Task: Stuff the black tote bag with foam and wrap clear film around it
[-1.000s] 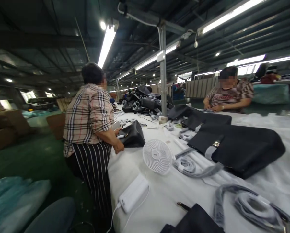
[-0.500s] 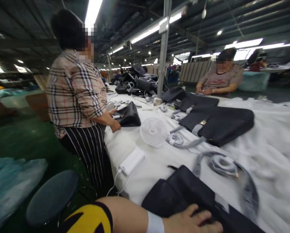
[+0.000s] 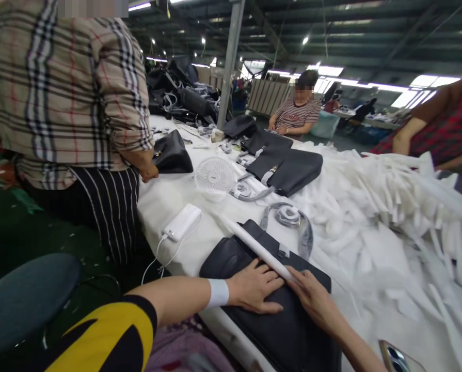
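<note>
A black handbag (image 3: 254, 320) lies flat on the white-covered table right in front of me. My left hand (image 3: 256, 287), with a white band at the wrist, rests on it, fingers spread and palm down. My right hand (image 3: 312, 297) is closed around the near end of a long white foam strip (image 3: 250, 240), which slants across the bag. Just beyond the bag's far edge lies a coiled strap (image 3: 288, 214) in clear wrapping, with a longer wrapped strap (image 3: 306, 240) curving around it.
A white fan (image 3: 215, 178) and a corded white power bank (image 3: 183, 222) stand left of centre. More black bags (image 3: 288, 170) lie farther back. White foam strips (image 3: 381, 206) are heaped on the right. A phone (image 3: 397, 356) sits lower right. A person in plaid (image 3: 72, 93) stands at left.
My right hand has come into view with the white foam strip, now lying across the bag. The view has swung right and down; my left hand stays on the bag.
</note>
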The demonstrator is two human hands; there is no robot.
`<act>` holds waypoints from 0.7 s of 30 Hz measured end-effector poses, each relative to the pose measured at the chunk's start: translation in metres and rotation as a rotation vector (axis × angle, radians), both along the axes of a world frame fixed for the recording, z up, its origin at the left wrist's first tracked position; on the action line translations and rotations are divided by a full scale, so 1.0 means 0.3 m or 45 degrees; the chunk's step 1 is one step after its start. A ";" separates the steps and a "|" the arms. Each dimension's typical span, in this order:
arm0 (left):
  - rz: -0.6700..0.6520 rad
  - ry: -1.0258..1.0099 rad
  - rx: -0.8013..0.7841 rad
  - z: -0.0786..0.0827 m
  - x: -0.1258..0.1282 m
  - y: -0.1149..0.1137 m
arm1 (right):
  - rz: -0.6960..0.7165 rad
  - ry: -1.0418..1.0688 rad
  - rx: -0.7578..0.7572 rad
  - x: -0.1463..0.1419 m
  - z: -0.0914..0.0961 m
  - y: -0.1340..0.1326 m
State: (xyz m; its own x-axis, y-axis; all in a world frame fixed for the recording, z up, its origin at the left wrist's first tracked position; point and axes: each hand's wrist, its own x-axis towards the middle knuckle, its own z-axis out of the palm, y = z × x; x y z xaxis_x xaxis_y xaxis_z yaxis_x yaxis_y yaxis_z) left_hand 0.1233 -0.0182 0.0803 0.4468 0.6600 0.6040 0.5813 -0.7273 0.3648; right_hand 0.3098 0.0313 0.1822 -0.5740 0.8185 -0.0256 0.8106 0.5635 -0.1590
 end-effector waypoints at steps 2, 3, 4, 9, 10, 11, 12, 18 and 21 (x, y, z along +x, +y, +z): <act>0.092 -0.070 -0.018 -0.007 0.005 -0.004 | -0.064 -0.015 0.036 0.048 0.014 0.002; 0.143 -0.088 -0.035 -0.011 0.008 -0.006 | -0.089 -0.016 0.024 0.068 0.029 0.003; 0.193 -0.092 -0.052 -0.014 0.011 -0.006 | -0.115 -0.009 0.003 0.085 0.046 0.003; 0.317 -0.016 -0.075 0.018 0.002 0.009 | -0.305 0.106 -0.088 0.148 0.120 -0.011; 0.301 -0.005 -0.065 0.038 -0.006 0.009 | -0.333 0.123 -0.110 0.160 0.131 -0.012; 0.272 0.002 -0.045 0.063 -0.017 0.006 | -0.353 0.133 -0.141 0.171 0.142 -0.013; 0.234 0.008 -0.013 0.089 -0.028 -0.002 | -0.369 0.144 -0.177 0.178 0.153 -0.014; 0.200 0.039 0.172 0.204 -0.068 -0.106 | -0.352 0.193 -0.641 0.085 0.201 -0.079; 0.222 0.041 0.220 0.209 -0.068 -0.132 | -0.252 0.079 -1.037 0.022 0.199 -0.132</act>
State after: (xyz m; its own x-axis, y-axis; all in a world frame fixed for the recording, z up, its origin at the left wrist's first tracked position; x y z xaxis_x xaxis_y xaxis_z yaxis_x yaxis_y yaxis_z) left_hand 0.1028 -0.0578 0.1430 0.3563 0.6169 0.7018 0.7127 -0.6651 0.2228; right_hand 0.3164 -0.0083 0.2419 -0.4417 0.6434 -0.6253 0.8588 0.1015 -0.5022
